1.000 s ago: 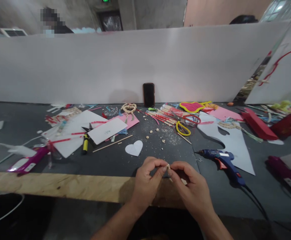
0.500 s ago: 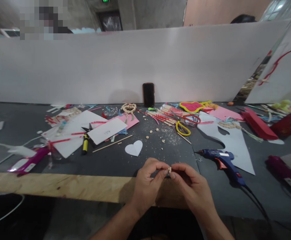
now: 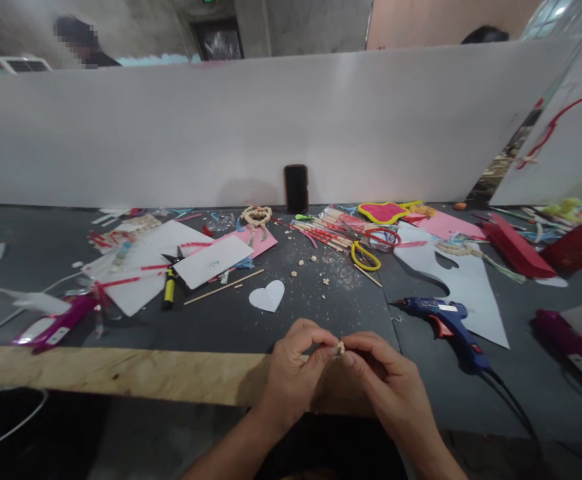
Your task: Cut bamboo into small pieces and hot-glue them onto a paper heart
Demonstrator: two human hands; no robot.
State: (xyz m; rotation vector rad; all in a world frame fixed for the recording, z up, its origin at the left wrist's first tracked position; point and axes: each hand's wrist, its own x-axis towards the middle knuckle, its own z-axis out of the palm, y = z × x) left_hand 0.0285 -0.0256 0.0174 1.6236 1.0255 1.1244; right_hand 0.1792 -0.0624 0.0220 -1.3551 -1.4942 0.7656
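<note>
Between the fingertips of both hands is a small cream-coloured knobbly piece (image 3: 341,349), too small to tell its exact kind. My left hand (image 3: 298,367) pinches it from the left, thumb and forefinger closed. From the other side my right hand (image 3: 385,373) grips it the same way. Just beyond the hands lies a white paper heart (image 3: 267,297) with a fold down its middle. Several similar cream bits (image 3: 294,274) are scattered among crumbs on the dark table (image 3: 231,333). A blue glue gun (image 3: 448,323) rests to the right of my right hand.
Scissors with yellow and red handles (image 3: 365,256) lie by wooden sticks (image 3: 323,237). A phone (image 3: 297,189) leans on the white partition (image 3: 195,133). Yellow-handled pliers (image 3: 169,287) and a white card (image 3: 214,261) are left; a cut white sheet (image 3: 481,300) and red box (image 3: 518,247) are right.
Both hands have dipped very slightly, still pinching the small piece. The things on the table stay in place, and the view has shifted a little.
</note>
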